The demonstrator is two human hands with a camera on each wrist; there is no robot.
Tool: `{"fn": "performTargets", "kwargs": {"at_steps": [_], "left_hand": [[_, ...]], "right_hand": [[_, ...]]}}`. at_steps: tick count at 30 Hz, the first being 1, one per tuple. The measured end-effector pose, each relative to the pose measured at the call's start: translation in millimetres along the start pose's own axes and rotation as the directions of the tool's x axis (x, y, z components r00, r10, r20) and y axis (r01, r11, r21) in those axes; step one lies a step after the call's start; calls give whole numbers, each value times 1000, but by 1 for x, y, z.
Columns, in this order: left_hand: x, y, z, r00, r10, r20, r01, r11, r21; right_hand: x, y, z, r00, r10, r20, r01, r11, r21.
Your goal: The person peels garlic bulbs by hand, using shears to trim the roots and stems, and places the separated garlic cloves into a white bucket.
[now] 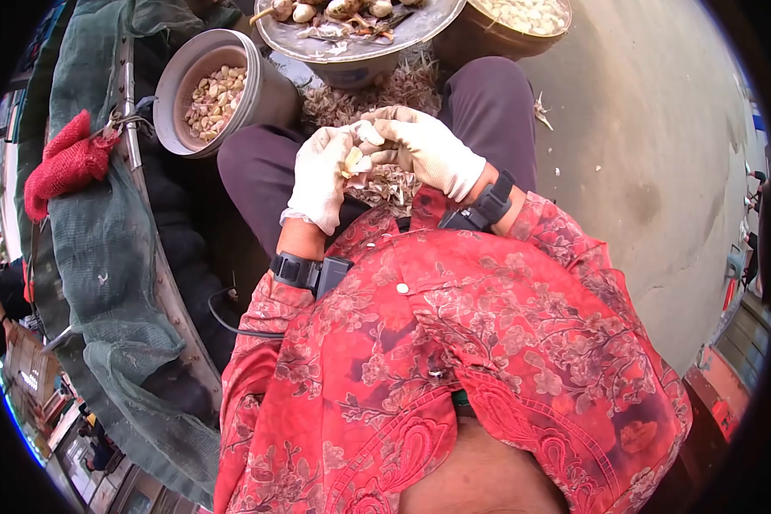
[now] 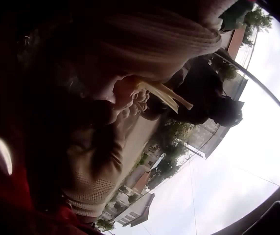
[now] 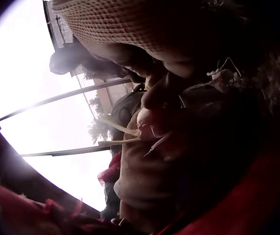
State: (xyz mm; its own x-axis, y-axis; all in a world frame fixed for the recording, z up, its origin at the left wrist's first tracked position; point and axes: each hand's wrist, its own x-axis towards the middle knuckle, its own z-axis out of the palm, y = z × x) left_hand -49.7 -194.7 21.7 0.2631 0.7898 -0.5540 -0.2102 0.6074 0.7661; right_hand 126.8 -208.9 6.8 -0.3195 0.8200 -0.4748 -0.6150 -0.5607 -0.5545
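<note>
In the head view both hands meet over the lap, in pale knit gloves. My left hand [image 1: 313,178] grips a partly peeled garlic bulb [image 1: 356,161] with curled fingers and thumb. My right hand [image 1: 430,151] comes in from the other side, its thumb and fingertips pinching at the bulb's whitish upper part. Pale dry stalk strips [image 2: 167,95] stick out of the bulb in the left wrist view. From the right wrist, the pinkish bulb [image 3: 147,120] shows between the fingers of both hands, in deep shadow; the palms' inner sides are hidden.
A bucket [image 1: 167,103] of garlic cloves stands to the left. Ahead, a wide metal basin [image 1: 334,50] bears whole bulbs, beside a tub [image 1: 522,47] of peeled cloves. Papery skins [image 1: 415,86] cover the ground between the knees. Green netting [image 1: 103,265] hangs over a rail at left.
</note>
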Motion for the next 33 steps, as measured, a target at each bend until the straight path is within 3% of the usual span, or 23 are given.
{"fn": "performTargets", "kwargs": {"at_steps": [2,4,5,7,10,13,14,17,20,23,24,26,27,28,32,33], "left_hand": [[8,-7,-9,997,-8,71,11,1000,-29],[12,-12,-6,995,47,-85,-54,994,-94],[17,-11,-14,995,48,-88,-57,994,-95],[15,-2,-13,992,-76,-100,47,964,-263],[4,9,-13,999,-34,7,34,998,54],[-1,2,-11,1000,4,-21,-5,999,-53],[4,-9,-24,993,110,-41,-109,994,16],[11,-13,-46,999,28,-19,-31,983,-183],[6,-4,-39,993,-69,-93,47,974,-221],[7,-3,-35,989,-127,-73,104,959,-264],[7,-3,-31,988,-121,-93,92,959,-269],[19,-8,-43,995,-101,14,101,955,-279],[13,-2,-32,995,-84,-54,68,967,-246],[13,-1,-30,995,-84,-56,68,967,-245],[12,1,-24,998,-65,-12,60,968,-243],[12,1,-23,1000,2,13,0,991,-134]], "right_hand": [[-3,-3,3,1000,15,20,-17,997,74],[-3,-2,-2,997,5,71,-11,996,89],[5,1,-2,996,21,81,-29,995,98],[3,0,-2,995,37,88,-47,993,109],[4,-2,-6,996,-5,88,1,999,48],[1,-7,-5,999,-24,-22,23,999,-43],[4,-5,-10,999,-27,-32,25,999,-37],[6,-5,-18,999,-37,-4,37,998,59],[8,-7,-24,998,8,64,-15,992,122],[2,-10,-18,997,19,69,-27,993,114],[0,-11,-16,996,32,80,-42,992,118],[7,-8,-13,996,60,64,-67,992,108],[6,-8,-11,995,84,47,-88,991,98],[6,-8,-7,995,81,60,-85,993,78],[-5,-12,23,995,70,-75,-94,916,-390],[-5,-12,29,989,89,-114,-134,860,-493]]}}
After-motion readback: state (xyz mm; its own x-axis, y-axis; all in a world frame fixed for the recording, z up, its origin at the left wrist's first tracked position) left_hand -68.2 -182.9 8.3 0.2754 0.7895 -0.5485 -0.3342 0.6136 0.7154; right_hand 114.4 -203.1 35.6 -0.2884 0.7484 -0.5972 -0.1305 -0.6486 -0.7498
